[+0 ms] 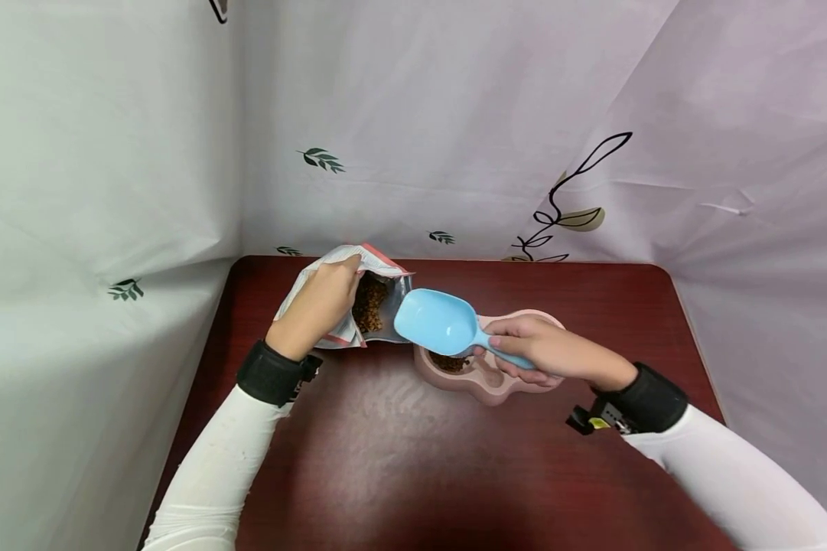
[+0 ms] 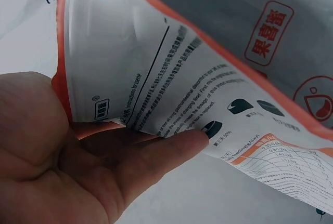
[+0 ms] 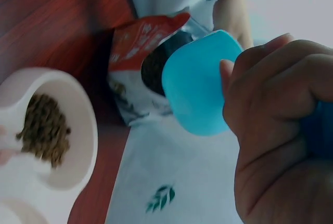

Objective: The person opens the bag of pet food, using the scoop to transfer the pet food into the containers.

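Note:
My left hand grips the upper edge of a white pet food bag with an orange-red trim and printed text. The bag's mouth faces right, and brown kibble shows inside. In my right hand is the handle of a light blue scoop, held just right of the bag's mouth. No kibble shows in the scoop's bowl in the head view. Partly beneath the scoop and right hand sits a pink double pet bowl. Its left compartment holds some kibble.
A dark red table carries the bag and bowl. White fabric with leaf prints hangs along the back and sides. Each wrist wears a black strap with a small device.

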A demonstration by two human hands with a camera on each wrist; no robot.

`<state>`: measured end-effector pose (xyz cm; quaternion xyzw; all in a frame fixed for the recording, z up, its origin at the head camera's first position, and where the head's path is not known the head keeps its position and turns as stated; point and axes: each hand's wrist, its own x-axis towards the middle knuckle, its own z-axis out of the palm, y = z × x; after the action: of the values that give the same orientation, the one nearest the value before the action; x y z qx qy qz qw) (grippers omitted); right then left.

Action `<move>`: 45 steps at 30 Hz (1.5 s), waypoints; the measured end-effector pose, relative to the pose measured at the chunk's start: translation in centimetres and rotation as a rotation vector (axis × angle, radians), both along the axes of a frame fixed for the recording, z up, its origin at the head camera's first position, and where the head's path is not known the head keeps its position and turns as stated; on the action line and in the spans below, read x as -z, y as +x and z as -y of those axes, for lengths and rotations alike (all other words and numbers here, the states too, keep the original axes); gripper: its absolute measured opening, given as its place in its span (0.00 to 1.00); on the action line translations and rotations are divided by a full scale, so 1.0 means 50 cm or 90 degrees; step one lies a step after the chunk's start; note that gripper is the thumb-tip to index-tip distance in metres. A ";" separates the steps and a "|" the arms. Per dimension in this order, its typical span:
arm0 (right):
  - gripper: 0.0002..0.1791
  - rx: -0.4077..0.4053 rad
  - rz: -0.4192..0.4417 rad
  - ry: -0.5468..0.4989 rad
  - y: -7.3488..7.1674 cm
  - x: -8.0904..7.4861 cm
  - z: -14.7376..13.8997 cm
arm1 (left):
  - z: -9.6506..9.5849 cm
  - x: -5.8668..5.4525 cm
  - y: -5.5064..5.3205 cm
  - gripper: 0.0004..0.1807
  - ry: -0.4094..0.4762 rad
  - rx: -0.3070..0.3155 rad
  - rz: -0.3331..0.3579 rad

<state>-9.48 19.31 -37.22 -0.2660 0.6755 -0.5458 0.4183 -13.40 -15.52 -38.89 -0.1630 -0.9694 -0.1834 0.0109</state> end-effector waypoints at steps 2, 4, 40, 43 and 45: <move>0.17 -0.003 0.010 0.027 -0.007 0.004 0.025 | -0.001 0.001 0.001 0.20 0.000 0.002 -0.008; 0.17 -0.009 0.009 0.055 -0.015 0.009 0.051 | -0.002 0.001 0.003 0.19 -0.002 0.002 -0.012; 0.22 0.066 0.055 0.163 -0.109 0.083 0.259 | -0.022 -0.002 0.009 0.16 -0.008 -0.003 -0.033; 0.22 0.079 0.074 0.148 -0.111 0.092 0.263 | -0.023 -0.003 0.009 0.17 -0.010 -0.004 -0.030; 0.23 0.084 0.084 0.140 -0.111 0.099 0.265 | -0.023 -0.003 0.009 0.17 -0.013 -0.002 -0.031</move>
<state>-15.01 6.04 -42.15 -0.1373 0.7184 -0.5111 0.4515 -12.93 -14.35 -38.76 -0.1658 -0.9709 -0.1696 0.0332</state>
